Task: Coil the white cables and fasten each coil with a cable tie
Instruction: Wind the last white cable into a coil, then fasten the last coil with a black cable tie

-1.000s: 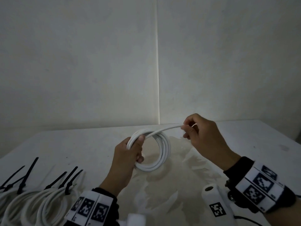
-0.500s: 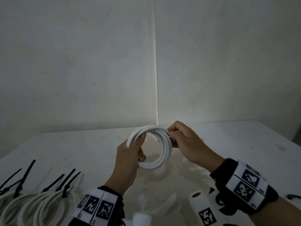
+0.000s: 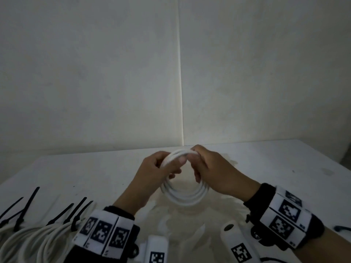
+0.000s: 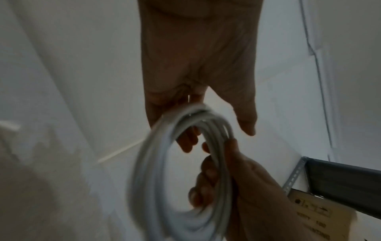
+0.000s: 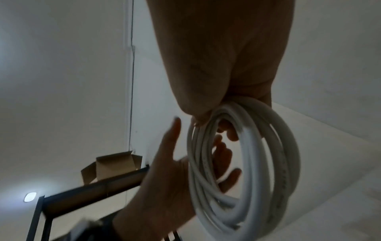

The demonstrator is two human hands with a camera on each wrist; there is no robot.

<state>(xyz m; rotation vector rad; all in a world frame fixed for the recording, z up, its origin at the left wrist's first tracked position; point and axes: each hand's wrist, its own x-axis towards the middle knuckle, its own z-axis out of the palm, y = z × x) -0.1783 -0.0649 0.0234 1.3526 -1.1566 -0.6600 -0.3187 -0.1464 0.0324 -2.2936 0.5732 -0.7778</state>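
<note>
1. While both hands hold it up above the middle of the tabletop, the white cable coil hangs as a loose ring of several turns, its lower arc near the surface; whether it touches cannot be told.
2. At the top of the ring the left hand has its fingers curled round the bundled turns, thumb lying over them.
3. Right beside it the right hand grips the same top stretch, fingers wrapped through the ring; the two hands touch or nearly touch there.
4. Seen from the right wrist, the turns of the coil lie close together but are not bound.
5. Toward the near left corner lie finished coils, each bound with a black cable tie whose tail sticks up and away.
6. Bare tabletop spreads to the right of the hands up to the right edge, and behind them to the far edge against the wall.
</note>
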